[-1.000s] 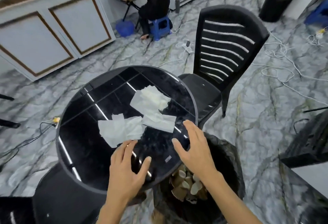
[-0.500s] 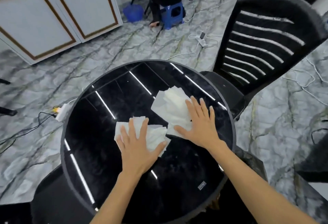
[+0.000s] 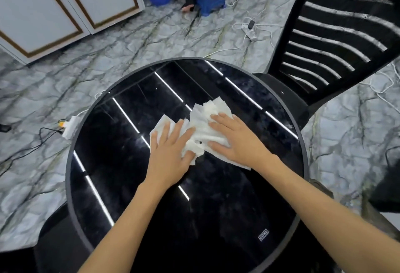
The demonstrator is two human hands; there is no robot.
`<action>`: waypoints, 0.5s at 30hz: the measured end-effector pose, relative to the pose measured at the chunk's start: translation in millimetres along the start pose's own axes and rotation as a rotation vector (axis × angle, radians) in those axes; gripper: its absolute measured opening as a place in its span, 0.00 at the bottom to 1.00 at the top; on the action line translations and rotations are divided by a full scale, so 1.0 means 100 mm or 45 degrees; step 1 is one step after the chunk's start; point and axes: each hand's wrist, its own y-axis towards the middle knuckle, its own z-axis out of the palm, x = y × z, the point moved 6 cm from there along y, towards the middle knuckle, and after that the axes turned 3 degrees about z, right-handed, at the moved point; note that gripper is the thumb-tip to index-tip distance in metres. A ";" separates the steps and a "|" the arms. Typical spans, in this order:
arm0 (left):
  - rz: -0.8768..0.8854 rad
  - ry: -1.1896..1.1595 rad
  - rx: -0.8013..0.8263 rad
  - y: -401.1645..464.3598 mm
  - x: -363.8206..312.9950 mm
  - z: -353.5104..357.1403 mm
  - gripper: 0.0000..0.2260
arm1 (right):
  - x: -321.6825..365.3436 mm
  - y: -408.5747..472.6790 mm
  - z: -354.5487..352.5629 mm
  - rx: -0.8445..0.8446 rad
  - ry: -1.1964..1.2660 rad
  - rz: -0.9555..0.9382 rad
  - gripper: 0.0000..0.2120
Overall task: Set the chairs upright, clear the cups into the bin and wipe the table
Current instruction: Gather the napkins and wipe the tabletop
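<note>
Now pressing tissues (image 3: 202, 125) flat on table (image 3: 121, 164) with both palms, left hand (image 3: 171, 149) and right hand (image 3: 234, 140) spread wide, gripping nothing, probably to bunch paper together for wiping; chair (image 3: 337, 41) standing upright beside, no cups visible

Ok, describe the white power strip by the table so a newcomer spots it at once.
Start from the round black table. Just past its left rim, on the marble floor, lies the power strip with a yellow plug and a black cable. A second white strip lies farther off, beside the black chair.
</note>
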 end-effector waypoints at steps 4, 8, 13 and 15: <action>-0.003 -0.278 -0.122 -0.17 -0.09 -0.12 0.22 | 0.05 -0.27 0.01 -0.221 0.087 0.026 0.18; -0.168 -0.496 -0.174 -0.39 -0.09 -0.14 0.25 | 0.12 -0.50 -0.01 -0.283 0.109 0.101 0.19; -0.201 -0.631 -0.183 -0.55 -0.13 -0.10 0.28 | 0.20 -0.66 -0.03 -0.255 0.070 0.133 0.20; -0.195 -0.646 -0.191 -0.61 -0.16 -0.09 0.24 | 0.23 -0.69 -0.03 -0.236 0.069 0.159 0.21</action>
